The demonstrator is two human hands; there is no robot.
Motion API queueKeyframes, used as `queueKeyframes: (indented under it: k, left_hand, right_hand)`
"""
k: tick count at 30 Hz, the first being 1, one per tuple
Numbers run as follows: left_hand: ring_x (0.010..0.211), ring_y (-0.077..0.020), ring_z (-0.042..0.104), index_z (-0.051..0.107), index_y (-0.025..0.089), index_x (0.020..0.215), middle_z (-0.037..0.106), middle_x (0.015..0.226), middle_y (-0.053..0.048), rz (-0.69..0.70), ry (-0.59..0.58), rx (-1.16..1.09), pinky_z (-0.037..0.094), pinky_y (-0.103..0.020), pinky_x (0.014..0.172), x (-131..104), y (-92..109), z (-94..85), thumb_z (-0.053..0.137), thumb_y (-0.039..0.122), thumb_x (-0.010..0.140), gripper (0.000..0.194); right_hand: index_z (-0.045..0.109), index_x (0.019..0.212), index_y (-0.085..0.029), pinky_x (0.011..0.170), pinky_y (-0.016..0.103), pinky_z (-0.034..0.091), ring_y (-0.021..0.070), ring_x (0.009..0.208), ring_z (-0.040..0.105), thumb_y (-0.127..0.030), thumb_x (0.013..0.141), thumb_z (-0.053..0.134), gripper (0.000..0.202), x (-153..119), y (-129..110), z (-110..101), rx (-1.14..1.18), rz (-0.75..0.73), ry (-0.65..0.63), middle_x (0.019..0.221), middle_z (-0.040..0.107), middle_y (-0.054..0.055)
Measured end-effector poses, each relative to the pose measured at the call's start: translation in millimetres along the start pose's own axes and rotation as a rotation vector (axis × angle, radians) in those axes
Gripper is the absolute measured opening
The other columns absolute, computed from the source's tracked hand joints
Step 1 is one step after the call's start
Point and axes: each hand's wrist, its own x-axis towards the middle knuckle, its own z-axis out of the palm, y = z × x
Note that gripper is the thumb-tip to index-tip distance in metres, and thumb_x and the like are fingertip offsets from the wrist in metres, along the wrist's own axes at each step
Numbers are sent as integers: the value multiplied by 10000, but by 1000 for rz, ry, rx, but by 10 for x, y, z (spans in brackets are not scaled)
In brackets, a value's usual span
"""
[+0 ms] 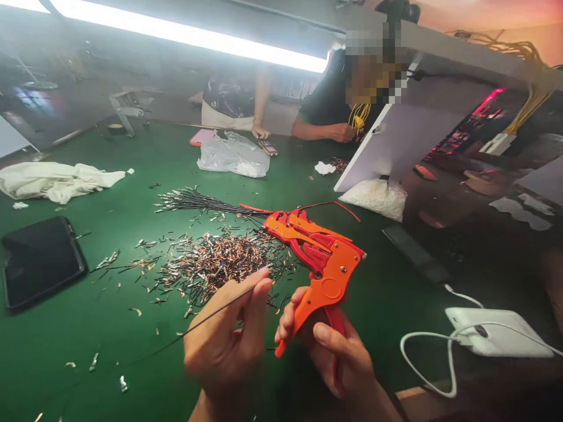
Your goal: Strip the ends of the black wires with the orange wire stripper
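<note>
My left hand pinches a thin black wire near its end between thumb and forefinger; the rest of the wire trails down to the left. In my right hand are the handles of an orange and red wire stripper, its jaws pointing up and to the left. The wire end at my left fingertips is apart from the tool. Just behind the tool's head lies a bundle of black wires with pale tips. A pile of short wire scraps with copper strands is beyond my left hand.
A black phone lies at the left, below a white cloth. A clear plastic bag lies farther back. At the right are a white power bank with a cable and a bag of white pieces. Two people are across the green table.
</note>
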Motion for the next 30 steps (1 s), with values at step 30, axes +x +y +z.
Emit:
queueKeyframes:
  k: [30]
  left_hand:
    - [471, -96, 565, 696, 173, 1043, 711, 631, 12, 421, -277, 55, 409, -239, 501, -187, -40, 61, 638, 121, 873, 187]
  right_hand:
    - [671, 915, -204, 737, 362, 499, 207, 707, 614, -398, 766, 748, 257, -27, 3, 95, -161, 39, 161, 754, 647, 49]
